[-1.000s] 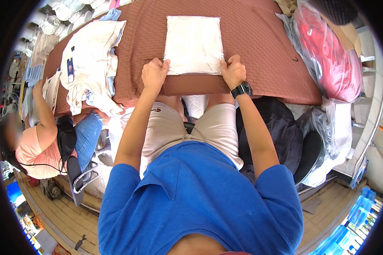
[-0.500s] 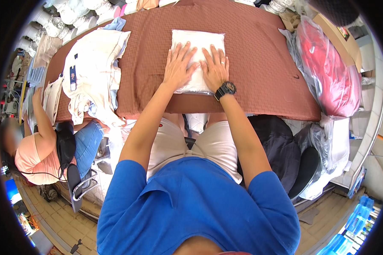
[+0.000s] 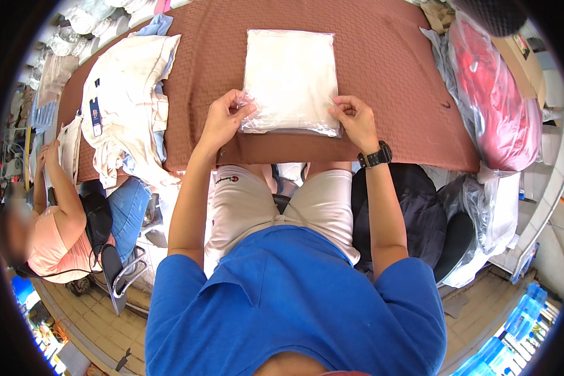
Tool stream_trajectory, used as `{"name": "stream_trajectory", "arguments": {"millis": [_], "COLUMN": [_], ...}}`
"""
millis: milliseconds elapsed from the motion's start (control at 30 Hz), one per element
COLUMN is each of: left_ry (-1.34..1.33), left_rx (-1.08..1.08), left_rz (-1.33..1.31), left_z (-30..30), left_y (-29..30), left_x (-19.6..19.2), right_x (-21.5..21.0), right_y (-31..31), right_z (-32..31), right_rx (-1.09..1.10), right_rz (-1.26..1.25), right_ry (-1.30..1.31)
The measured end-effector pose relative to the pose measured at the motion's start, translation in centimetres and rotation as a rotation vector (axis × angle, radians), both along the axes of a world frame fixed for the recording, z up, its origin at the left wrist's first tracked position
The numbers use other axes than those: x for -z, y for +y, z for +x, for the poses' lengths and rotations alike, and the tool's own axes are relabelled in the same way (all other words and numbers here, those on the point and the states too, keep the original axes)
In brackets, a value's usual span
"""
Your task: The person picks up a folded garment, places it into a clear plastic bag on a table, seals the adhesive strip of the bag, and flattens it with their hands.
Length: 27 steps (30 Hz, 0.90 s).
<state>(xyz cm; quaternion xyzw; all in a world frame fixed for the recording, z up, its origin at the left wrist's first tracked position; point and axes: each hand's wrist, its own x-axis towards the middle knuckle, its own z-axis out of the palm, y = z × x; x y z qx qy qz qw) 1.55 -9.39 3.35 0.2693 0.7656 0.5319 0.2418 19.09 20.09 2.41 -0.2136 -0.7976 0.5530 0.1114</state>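
Observation:
In front of me a clear plastic bag lies flat on the brown-covered table, with a folded white or cream garment inside it. My left hand pinches the bag's left edge near its near corner, thumb against fingers. On the opposite side my right hand, a black watch on its wrist, grips the bag's right edge in the same way. The near end of the plastic looks loose and wrinkled between the two hands.
Cream garments with a dark tag are piled at the table's left. Red items in a big plastic bag and a cardboard box stand at the right. A seated person in a peach top works at the far left.
Both hands have come off the top of the bag, moved apart and nearer to me, and taken hold of its side edges. The seated person's arms have shifted.

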Motion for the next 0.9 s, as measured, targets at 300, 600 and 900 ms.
{"name": "stream_trajectory", "arguments": {"millis": [300, 600, 900], "left_ry": [-0.052, 0.297, 0.867], "left_rx": [-0.048, 0.032, 0.112], "left_rz": [0.414, 0.219, -0.034], "left_z": [5.6, 9.3, 14.1], "left_y": [-0.8, -5.3, -4.4], "left_x": [-1.0, -1.2, -1.9], "right_x": [-1.5, -1.0, 2.2], "right_y": [-2.1, -3.6, -7.7], "right_z": [4.1, 9.1, 13.5], "right_rx": [-0.076, -0.113, 0.138], "right_rz": [-0.225, 0.03, -0.1], "right_ry": [0.225, 0.122, 0.091]}}
